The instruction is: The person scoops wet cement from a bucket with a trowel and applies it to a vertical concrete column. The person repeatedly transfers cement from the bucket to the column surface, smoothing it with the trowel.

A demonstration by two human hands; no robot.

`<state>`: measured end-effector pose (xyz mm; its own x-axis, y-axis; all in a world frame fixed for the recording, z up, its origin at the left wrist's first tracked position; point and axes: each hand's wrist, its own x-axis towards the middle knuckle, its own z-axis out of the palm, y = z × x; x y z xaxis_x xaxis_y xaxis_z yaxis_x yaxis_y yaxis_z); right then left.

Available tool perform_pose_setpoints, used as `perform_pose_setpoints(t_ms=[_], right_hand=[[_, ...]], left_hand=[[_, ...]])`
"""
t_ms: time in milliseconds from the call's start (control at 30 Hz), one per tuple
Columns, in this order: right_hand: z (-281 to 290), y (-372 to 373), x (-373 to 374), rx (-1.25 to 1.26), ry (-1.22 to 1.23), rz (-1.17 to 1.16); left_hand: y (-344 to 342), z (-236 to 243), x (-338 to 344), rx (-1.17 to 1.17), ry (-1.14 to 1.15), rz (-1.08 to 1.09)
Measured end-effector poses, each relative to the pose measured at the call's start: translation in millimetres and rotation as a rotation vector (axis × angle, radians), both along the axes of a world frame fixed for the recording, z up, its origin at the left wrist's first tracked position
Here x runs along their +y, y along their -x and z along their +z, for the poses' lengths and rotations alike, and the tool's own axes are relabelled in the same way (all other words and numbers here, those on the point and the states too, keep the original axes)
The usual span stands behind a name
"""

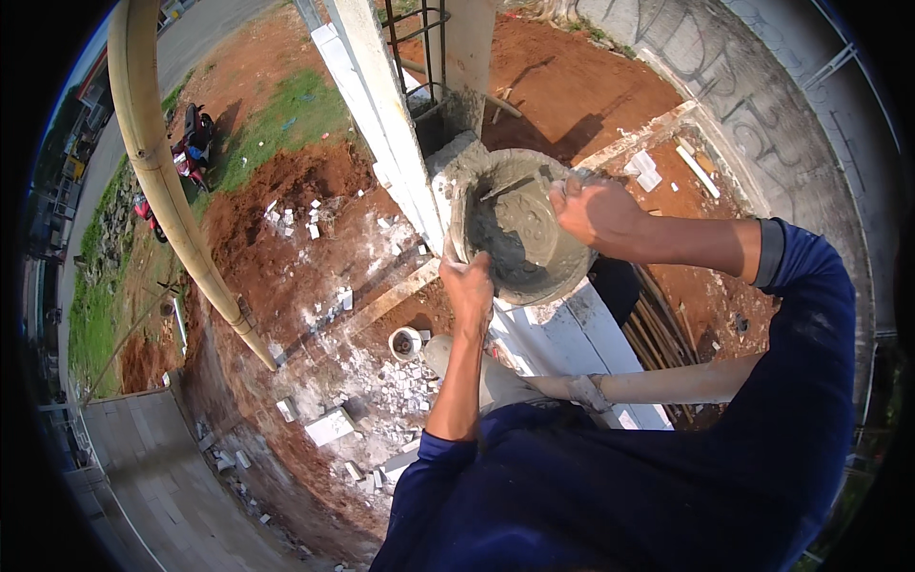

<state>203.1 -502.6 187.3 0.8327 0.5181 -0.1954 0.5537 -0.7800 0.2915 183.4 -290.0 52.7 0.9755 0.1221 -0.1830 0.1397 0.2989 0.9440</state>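
A round bucket (575, 286) of wet grey mortar is in front of me, beside a concrete column (467, 67) and at the top of a white block wall (572, 338). My left hand (469, 286) grips the bucket's near left rim, thumb up. At the opposite rim, my right hand (600, 214) is closed in a fist above the mortar. Whatever sits inside that fist is hidden by its fingers. A thin, mortar-smeared strip shows in the bucket close to the far rim. The mortar's surface is lumpy, with a darker patch on the left.
Bamboo poles stand at the left (157, 181) and cross near my waist (667, 383). Steel bars (416, 43) rise by the column. Far below lie red soil, broken white blocks (329, 426) and a small pail (407, 343). A grey wall (743, 95) curves along the right.
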Motion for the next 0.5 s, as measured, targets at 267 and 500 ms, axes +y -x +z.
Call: perform_pose_setpoints(t_ms=[267,500], right_hand=[[-54,-7,-24,0.477,-0.160,-0.134],[-58,1,-27,0.895,-0.370,-0.603]], left_hand=[[17,7,-6,-0.019,-0.043,-0.068],[22,5,-7,-0.079,-0.027,-0.050]])
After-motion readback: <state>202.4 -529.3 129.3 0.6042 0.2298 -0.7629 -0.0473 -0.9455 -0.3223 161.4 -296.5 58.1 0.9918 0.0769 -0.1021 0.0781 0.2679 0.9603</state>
